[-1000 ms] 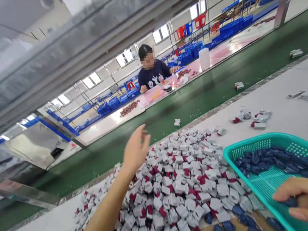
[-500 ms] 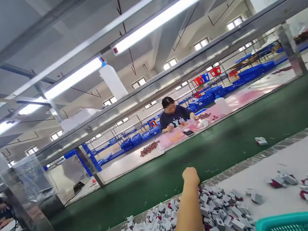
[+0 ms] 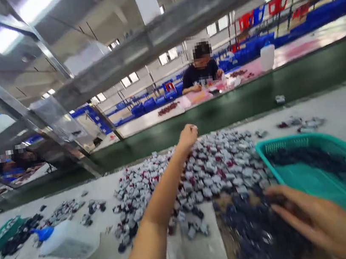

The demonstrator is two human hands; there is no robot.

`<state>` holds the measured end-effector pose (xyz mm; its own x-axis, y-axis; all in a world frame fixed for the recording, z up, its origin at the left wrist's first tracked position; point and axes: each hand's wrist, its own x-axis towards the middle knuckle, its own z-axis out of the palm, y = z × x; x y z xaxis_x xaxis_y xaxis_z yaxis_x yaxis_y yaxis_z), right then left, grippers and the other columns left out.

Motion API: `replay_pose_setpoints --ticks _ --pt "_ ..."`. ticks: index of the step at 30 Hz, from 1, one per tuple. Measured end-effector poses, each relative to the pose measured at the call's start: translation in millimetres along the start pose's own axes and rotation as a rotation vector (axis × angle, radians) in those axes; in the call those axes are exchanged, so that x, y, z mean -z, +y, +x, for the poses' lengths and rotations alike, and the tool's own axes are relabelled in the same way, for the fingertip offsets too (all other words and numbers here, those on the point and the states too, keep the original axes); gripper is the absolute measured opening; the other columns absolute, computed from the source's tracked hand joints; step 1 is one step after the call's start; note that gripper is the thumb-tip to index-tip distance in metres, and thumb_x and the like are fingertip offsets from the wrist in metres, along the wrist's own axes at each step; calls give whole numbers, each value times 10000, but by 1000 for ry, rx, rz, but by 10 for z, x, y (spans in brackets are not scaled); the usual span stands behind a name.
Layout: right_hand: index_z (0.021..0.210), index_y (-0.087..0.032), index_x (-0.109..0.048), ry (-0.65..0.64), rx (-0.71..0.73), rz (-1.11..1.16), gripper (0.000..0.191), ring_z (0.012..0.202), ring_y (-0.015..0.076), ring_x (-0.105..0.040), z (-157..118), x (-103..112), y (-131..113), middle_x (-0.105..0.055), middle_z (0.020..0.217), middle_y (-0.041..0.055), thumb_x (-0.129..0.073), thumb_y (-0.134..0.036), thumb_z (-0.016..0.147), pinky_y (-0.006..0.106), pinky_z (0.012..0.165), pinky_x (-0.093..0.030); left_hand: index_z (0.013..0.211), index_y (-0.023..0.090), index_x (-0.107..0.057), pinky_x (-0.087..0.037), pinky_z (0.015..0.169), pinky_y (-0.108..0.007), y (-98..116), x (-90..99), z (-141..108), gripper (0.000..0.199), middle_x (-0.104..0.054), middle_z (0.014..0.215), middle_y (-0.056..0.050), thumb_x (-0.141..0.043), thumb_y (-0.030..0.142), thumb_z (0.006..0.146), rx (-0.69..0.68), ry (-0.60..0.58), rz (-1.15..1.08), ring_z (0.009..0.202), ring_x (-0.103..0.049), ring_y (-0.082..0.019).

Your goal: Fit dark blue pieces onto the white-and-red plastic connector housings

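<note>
My left hand (image 3: 189, 135) is stretched out over the far edge of a big heap of small light-grey blocks with dark-red parts (image 3: 210, 167). Its fingers are curled closed, and what they hold, if anything, is too small to make out. Low on the right, my right hand (image 3: 313, 212) is blurred, its fingers stretched out and apart over a pile of small dark blue-black pieces (image 3: 254, 229). Beside that hand stands a teal plastic basket (image 3: 293, 141) with more dark pieces inside.
Beyond the heap runs a green conveyor belt (image 3: 234, 110) with a grey piece (image 3: 280, 99) on it. On the left lie a white bottle with a blue cap (image 3: 71, 240) and a green tray (image 3: 4, 239). A person (image 3: 202, 72) sits across the belt. A metal shelf beam (image 3: 148, 43) crosses above.
The view has tipped down, showing more of the bench, the basket and the dark pile. My right hand has come into view. My left hand stays reached out near the heap's far edge.
</note>
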<state>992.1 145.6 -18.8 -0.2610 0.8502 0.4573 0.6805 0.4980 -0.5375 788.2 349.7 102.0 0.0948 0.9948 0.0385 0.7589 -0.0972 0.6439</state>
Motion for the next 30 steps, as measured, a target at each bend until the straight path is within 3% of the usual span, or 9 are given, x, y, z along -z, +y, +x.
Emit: replay_pose_setpoints --ticks 2,4,8,11,15,19,21,26,30 --pt "1004 -239 -534 -170 -107 40 226 561 198 -608 -110 20 -107 -625 690 24 -384 -401 955 320 508 -502 1312 147 -472 -517 728 -253 -257 54 -336 390 -593 1041 -89 -319 175 954 50 -57 -137 944 -585 -175" --pt "940 -225 -531 -255 -157 53 194 516 173 -574 -125 65 -174 -623 697 28 -422 -385 934 302 487 -469 1327 187 -468 -497 621 -201 -499 91 -779 435 -556 948 -47 -329 152 916 83 -88 -295 850 -568 -146" --pt "910 -215 -542 -309 -154 42 207 650 184 -629 -161 102 -272 -671 882 77 -407 -367 948 297 547 -473 1278 229 -546 -511 557 -177 -818 96 -1762 432 -473 891 -26 -524 253 847 121 -46 -757 813 -526 -138" --pt "873 -217 -506 -358 -121 19 206 731 196 -648 -213 63 -334 -668 895 74 -382 -351 969 299 591 -481 1243 259 -590 -558 581 -201 -910 21 -2240 449 -471 910 -23 -641 363 809 172 8 -905 803 -525 -136" --pt "818 -221 -440 -394 10 -164 171 632 163 -608 -235 -23 -395 -619 792 35 -343 -224 959 273 530 -423 1228 260 -609 -594 599 -224 -951 -138 -2469 471 -516 916 -27 -687 401 785 213 72 -958 806 -534 -140" --pt "828 -221 -434 -296 240 -461 257 524 155 -521 -260 -110 -448 -516 669 5 -329 12 799 279 469 -320 1245 259 -607 -608 610 -237 -958 -274 -2572 488 -582 1029 -57 -691 422 793 191 75 -978 847 -540 -154" --pt "828 -220 -422 -281 275 -530 301 531 159 -532 -257 -123 -465 -510 668 8 -318 49 743 282 472 -313 1257 260 -605 -615 636 -250 -953 -322 -2629 514 -590 1045 -58 -707 433 784 193 65 -1007 865 -556 -159" --pt "783 -224 -404 -484 40 -245 165 526 149 -550 -128 -7 -452 -557 681 19 -331 -176 923 266 478 -375 1168 217 -667 -604 669 -221 -975 -424 -2745 497 -647 987 -53 -758 452 740 269 -2 -1125 864 -583 -145" --pt "791 -230 -459 -592 -146 -80 188 552 167 -558 -34 88 -461 -603 694 37 -351 -297 929 272 498 -407 1127 206 -681 -597 670 -213 -1019 -481 -2797 487 -669 975 -46 -782 446 716 311 11 -1182 854 -590 -137"
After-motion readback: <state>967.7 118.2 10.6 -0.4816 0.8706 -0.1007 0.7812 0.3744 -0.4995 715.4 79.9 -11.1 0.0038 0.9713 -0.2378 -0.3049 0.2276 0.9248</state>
